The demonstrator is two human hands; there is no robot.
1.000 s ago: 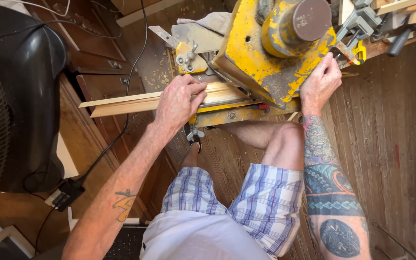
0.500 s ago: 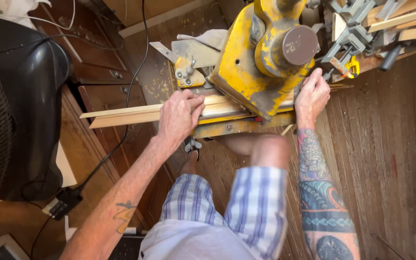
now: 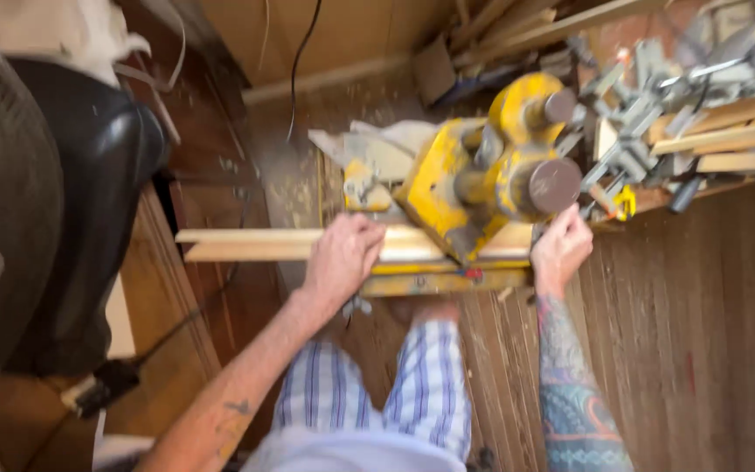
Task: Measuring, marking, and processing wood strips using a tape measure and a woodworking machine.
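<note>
Two bare hands work a long pale wood strip (image 3: 264, 245) that lies across the bed of a yellow miter saw (image 3: 482, 183), its free end jutting out past the saw's left edge over the floor. The left hand (image 3: 342, 258) presses flat on the strip just left of the blade housing, fingers curled over its far edge, so its grip is closed on the wood. The right hand (image 3: 559, 249) rests at the saw's right edge beside the round motor cap; whether its grip has hold of anything I cannot tell, since the fingers are blurred. Compared with a moment ago, the right hand has slid lower and closer to the base, and the saw head now appears more upright (though the head camera also shifted, so part of that is viewpoint); the strip looks held steady against the fence. The saw sits on a wooden plank floor (image 3: 701, 332) dusted with sawdust. Lumber offcuts and grey clamps (image 3: 631, 140) crowd the far right corner, a black fan (image 3: 10, 201) stands left, and a cable (image 3: 299, 52) trails away.
</note>
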